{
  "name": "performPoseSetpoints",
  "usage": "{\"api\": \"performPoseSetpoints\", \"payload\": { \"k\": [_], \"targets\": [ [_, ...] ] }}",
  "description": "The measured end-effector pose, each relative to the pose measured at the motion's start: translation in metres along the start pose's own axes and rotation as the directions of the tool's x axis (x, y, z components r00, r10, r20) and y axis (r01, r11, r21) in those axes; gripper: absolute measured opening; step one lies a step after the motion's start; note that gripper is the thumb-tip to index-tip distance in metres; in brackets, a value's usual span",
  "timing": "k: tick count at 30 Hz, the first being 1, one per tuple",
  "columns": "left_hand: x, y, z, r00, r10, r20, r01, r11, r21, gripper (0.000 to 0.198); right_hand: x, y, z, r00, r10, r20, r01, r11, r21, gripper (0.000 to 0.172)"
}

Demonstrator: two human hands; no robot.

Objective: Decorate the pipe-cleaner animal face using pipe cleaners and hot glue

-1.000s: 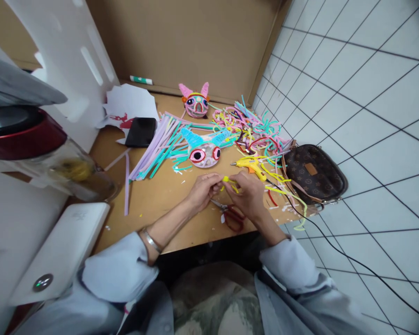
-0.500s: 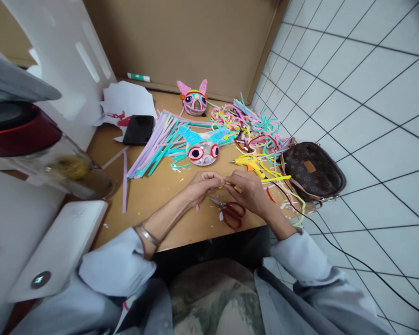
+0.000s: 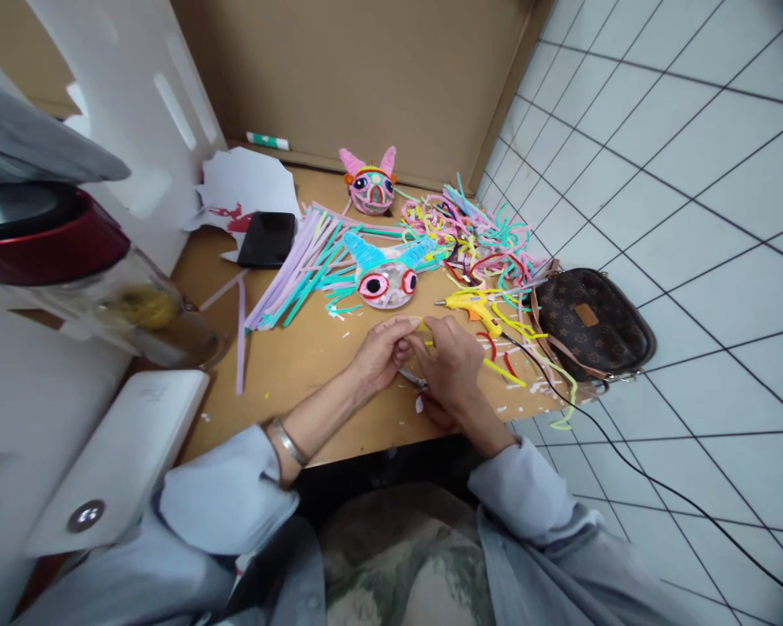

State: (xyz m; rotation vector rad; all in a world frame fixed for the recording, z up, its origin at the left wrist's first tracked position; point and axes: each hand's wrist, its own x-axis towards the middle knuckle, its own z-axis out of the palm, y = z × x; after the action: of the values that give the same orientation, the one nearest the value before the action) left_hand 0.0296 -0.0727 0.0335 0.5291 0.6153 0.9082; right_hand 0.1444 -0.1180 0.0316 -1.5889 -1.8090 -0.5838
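Smooth wood-look table [image 3: 326,374]; matt yellow strip [image 3: 505,372] near its front edge, plastic glue gun [image 3: 473,309] toward the right edge, 2 fuzzy pink horns [image 3: 389,160] by the back edge.

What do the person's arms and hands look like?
The left hand and right hand wear no gloves. The left sleeve and right sleeve are loose, pale grey-blue and pushed up. A shiny silver bracelet goes round the left forearm.
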Motion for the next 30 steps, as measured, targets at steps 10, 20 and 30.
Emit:
{"api": "performPoseSetpoints", "payload": {
  "k": [10, 20, 30],
  "targets": [
    [0.002, -0.001, -0.004, 0.998, 0.002, 0.063, -0.004, 0.999, 0.039, 0.034, 0.011, 0.019, -0.008, 0.989, -0.132, 0.069, 0.126, 0.988, 0.092, 0.026],
    [0.004, 0.012, -0.008, 0.968, 0.079, 0.239, -0.165, 0.916, 0.366, 0.039, 0.019, 0.034, -0.025, 0.967, -0.237, 0.09, 0.205, 0.941, 0.27, 0.022],
    [0.004, 0.016, -0.01, 0.958, 0.185, 0.218, -0.27, 0.838, 0.474, 0.029, 0.007, 0.03, -0.026, 0.979, -0.135, 0.153, 0.069, 0.925, 0.374, 0.015]
  ]
}}
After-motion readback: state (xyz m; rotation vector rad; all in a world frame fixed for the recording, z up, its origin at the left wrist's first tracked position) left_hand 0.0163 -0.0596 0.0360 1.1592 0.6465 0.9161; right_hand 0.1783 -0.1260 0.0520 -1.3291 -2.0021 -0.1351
